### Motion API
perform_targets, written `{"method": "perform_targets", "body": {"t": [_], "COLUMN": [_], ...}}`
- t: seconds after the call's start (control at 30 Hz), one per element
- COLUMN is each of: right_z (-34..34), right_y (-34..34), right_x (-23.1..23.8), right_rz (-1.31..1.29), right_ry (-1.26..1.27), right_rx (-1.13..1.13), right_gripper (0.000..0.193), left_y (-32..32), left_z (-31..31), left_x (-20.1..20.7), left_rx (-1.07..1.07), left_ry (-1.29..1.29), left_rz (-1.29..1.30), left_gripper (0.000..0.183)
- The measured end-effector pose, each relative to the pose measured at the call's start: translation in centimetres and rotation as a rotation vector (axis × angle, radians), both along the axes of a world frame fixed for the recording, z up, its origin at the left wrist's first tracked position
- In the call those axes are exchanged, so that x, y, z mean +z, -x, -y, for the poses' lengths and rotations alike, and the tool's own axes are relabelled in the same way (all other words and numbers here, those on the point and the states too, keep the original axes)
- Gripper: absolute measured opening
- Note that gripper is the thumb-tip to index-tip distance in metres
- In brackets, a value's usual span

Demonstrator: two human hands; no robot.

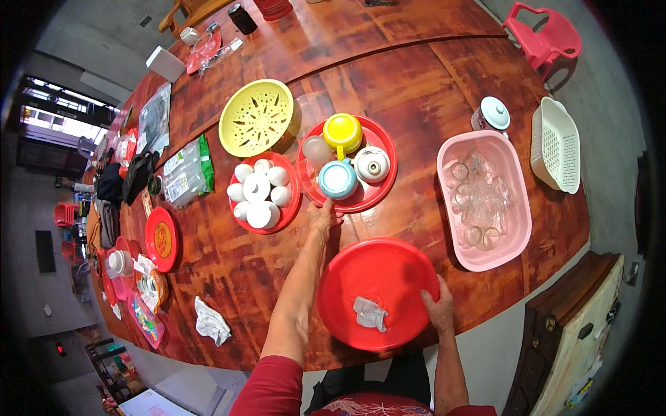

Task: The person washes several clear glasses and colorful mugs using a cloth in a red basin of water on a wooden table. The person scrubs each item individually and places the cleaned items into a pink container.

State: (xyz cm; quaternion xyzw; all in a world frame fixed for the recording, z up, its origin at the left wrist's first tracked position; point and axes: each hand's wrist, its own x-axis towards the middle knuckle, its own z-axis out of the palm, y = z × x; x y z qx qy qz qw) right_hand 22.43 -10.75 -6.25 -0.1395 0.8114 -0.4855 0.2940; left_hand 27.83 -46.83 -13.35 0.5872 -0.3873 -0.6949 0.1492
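Observation:
In front of me sits a round red basin [347,277], a crumpled pale cloth [370,314] inside it. My right hand [440,308] grips the basin's right rim, thumb over the edge. My left hand [323,218] reaches forward and its fingers close at the near rim of a round red tray [380,191]. On that tray stand an upturned yellow cup [343,132], a light-blue cup [338,179], a white teapot-like piece [372,164] and a clear glass [317,150]. Left of it, a smaller red plate [286,218] carries several upturned white cups [263,215].
A pink tub [513,243] with several clear glasses stands at right, near a lidded mug [491,114] and a white perforated basket [556,145]. A yellow colander [257,118] stands far left of centre. A white cloth [211,321] lies near left, beyond it a red plate [152,232].

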Motion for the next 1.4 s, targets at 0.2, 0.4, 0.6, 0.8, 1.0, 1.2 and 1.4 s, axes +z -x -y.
{"method": "perform_targets", "body": {"t": [0.2,0.4,0.6,0.8,1.0,1.2,1.4], "right_z": [-1.1,-3.1,-6.0,-7.4,-7.9,-8.5,-8.8], "right_y": [0.5,1.8,3.8,5.3,5.3,5.7,5.8], "right_x": [-1.1,0.4,1.6,1.4,1.9,0.8,0.7], "right_rz": [-0.053,-0.007,-0.006,0.046,-0.031,-0.052,-0.131], "right_ry": [-0.052,-0.124,-0.128,-0.095,-0.112,-0.144,-0.215], "right_rx": [0.039,0.043,0.037,0.009,0.015,0.062,0.135], "right_gripper": [0.037,0.028,0.027,0.029,0.027,0.028,0.031], "left_y": [1.1,0.0,-3.5,-8.6,-15.4,-22.4,-27.1], "left_z": [0.0,-0.9,-3.3,-7.0,-10.0,-12.5,-14.8], "left_x": [-0.2,-0.2,0.2,-0.3,-0.1,-0.4,-0.5], "left_rx": [0.016,0.034,0.03,0.053,0.046,-0.048,-0.033], "left_ry": [0.091,0.165,0.228,0.251,0.245,0.4,0.371], "left_rz": [0.013,0.101,0.057,0.074,0.109,0.195,0.197], "left_gripper": [0.03,0.029,0.026,0.023,0.02,0.017,0.02]}}
